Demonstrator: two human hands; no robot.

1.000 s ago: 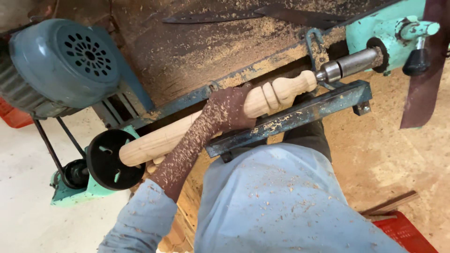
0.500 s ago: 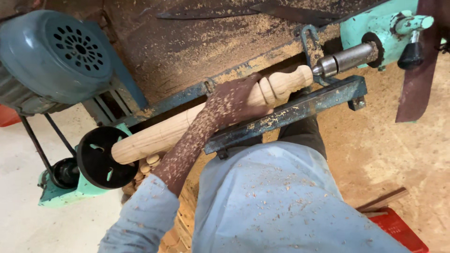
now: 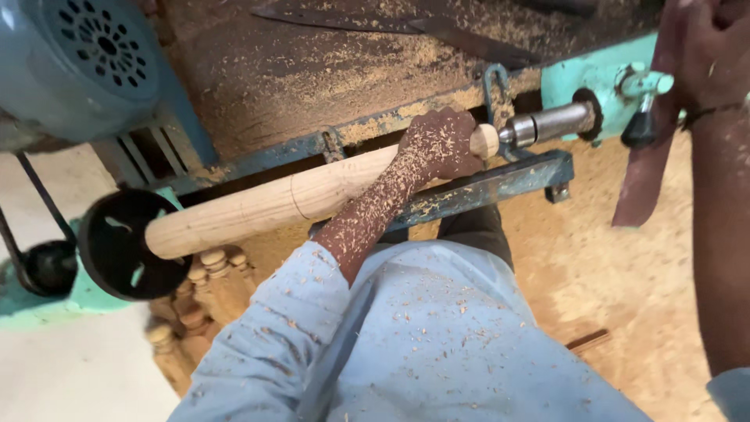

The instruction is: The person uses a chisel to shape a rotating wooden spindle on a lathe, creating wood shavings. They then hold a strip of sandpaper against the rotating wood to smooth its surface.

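A long pale wooden spindle (image 3: 273,205) is mounted across a lathe, between a black faceplate (image 3: 117,242) on the left and a metal centre (image 3: 547,125) on the teal tailstock (image 3: 594,78) on the right. My left hand (image 3: 437,144), coated in sawdust, is wrapped around the spindle's right end, just short of the metal centre. My right hand (image 3: 715,55) is at the top right corner by the tailstock's black knob (image 3: 639,131). A dark red flat strip (image 3: 644,172) hangs beside it. Whether the hand holds the strip is hidden.
A blue-grey tool rest bar (image 3: 484,191) runs just below the spindle. A grey motor (image 3: 78,62) sits top left. Long dark chisels (image 3: 437,31) lie on the sawdust-covered bench behind. Several turned wooden legs (image 3: 211,289) stand on the floor beneath. Sawdust (image 3: 609,273) covers the floor at right.
My left hand has slid right along the spindle and now covers its turned end near the tailstock. My right hand has come into view at the top right.
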